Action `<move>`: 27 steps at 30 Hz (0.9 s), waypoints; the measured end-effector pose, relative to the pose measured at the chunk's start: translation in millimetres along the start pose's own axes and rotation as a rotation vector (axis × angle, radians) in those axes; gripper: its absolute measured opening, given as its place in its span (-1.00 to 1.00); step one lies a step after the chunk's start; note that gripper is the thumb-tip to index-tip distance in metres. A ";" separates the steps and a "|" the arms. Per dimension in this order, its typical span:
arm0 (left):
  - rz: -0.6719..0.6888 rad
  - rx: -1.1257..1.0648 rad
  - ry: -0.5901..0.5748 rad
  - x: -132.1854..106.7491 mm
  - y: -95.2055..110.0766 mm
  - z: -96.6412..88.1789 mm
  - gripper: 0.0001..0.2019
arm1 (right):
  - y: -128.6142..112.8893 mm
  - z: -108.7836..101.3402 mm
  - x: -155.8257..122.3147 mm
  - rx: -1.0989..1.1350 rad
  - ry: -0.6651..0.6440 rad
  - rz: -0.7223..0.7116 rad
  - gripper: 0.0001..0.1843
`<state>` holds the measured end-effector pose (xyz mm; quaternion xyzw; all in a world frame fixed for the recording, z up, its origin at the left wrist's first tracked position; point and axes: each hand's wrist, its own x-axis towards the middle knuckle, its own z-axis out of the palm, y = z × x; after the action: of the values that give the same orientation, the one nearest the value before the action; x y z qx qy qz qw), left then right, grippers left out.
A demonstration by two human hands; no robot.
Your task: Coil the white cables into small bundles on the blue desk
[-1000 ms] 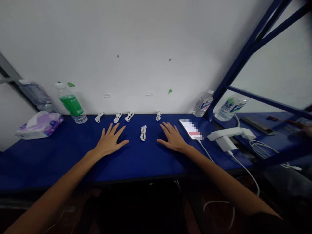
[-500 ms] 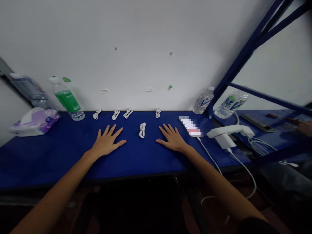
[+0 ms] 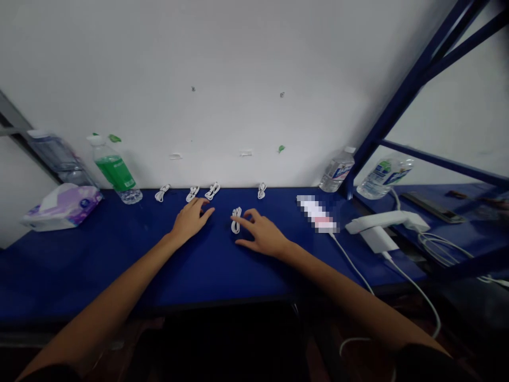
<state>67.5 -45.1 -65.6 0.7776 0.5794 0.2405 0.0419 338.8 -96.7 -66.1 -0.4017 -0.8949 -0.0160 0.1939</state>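
Several small coiled white cables lie on the blue tabletop point(image 3: 79, 270). Four sit in a row along the wall, including one point(image 3: 192, 193) just beyond my left hand point(image 3: 191, 221), whose fingertips stop close to it. A fifth coiled cable point(image 3: 236, 220) lies nearer to me, in the middle. My right hand point(image 3: 262, 237) is right beside it, with the fingertips at its right side, and I cannot tell if they touch it. Both hands rest flat with the fingers apart, holding nothing.
A phone point(image 3: 317, 214) with a white cable lies right of my right hand, near a white charger point(image 3: 376, 239). Plastic bottles point(image 3: 115, 170) and a tissue pack point(image 3: 61, 208) stand at the back. A blue metal frame point(image 3: 397, 101) rises at the right.
Both hands have slid inward and toward each other. My right hand has moved left to the middle cable, and my left hand has moved right and forward. The cables have not moved.
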 end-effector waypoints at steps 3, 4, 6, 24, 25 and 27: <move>-0.117 -0.009 0.111 51.6 2.4 13.7 -0.49 | 6.4 19.9 41.9 0.034 0.003 -0.119 -0.61; -0.173 -0.023 0.098 66.8 0.3 17.7 -0.48 | 16.3 26.4 55.6 0.037 0.015 -0.111 -0.64; -0.269 -0.080 0.033 90.0 -7.3 23.3 -0.51 | 42.9 36.1 79.9 0.037 0.035 -0.047 -0.66; 0.027 -0.899 0.048 6.8 67.7 29.2 -0.72 | 2.2 22.8 65.0 1.425 0.269 0.569 -0.64; 0.017 -0.932 0.027 3.4 70.9 29.6 -0.73 | 3.1 23.7 62.4 1.427 0.298 0.577 -0.65; -0.067 -1.063 -0.001 0.4 71.3 30.7 -0.73 | 5.7 26.4 57.8 1.413 0.296 0.564 -0.66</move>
<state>143.4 -61.3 -68.0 0.6303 0.4024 0.4990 0.4380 299.3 -46.8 -70.4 -0.3890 -0.5212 0.5553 0.5183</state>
